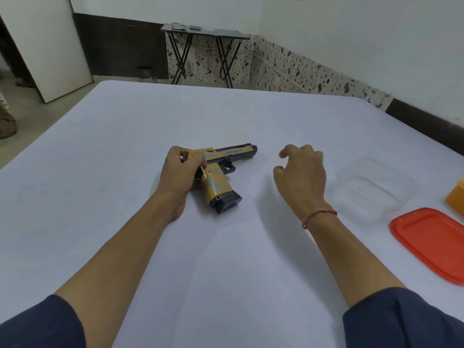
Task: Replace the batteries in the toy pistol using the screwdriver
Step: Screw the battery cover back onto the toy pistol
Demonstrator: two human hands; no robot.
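Sleeves frame the bottom corners. At centre I see the pistol lying on the table, my left hand gripping its rear; my right hand hovers beside it, loosely curled, holding nothing. Right edge: clear tub, red lid.

The toy pistol is showing moulded plastic, its yellow panels carrying a light sheen and its dark slide and magazine base looking matt. The tablecloth is lying as smooth, matt white fabric. The clear tub is looking like thin transparent plastic, catching soft glints (its edges are blurred). The red lid is shining as smooth plastic. The sleeves are reading as dark matt cloth.
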